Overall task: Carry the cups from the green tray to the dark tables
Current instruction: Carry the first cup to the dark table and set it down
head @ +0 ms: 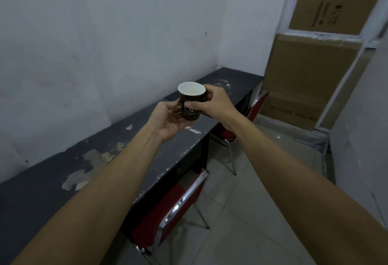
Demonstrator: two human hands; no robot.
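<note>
A long dark tabletop [52, 180] with peeling patches runs along the left wall. Above it, the left hand [168, 120] cups under a black paper cup [191, 103], fingers curled loosely beside its base, likely steadying it. The cup is upright, held in the air over the tabletop, not yet set down. Its white printed emblem is too blurred to read. The right hand [212, 101] pinches the cup's side, thumb in front. Red chairs [178, 208] are tucked below; cardboard boxes [304, 79] stand far right, lettering illegible.
</note>
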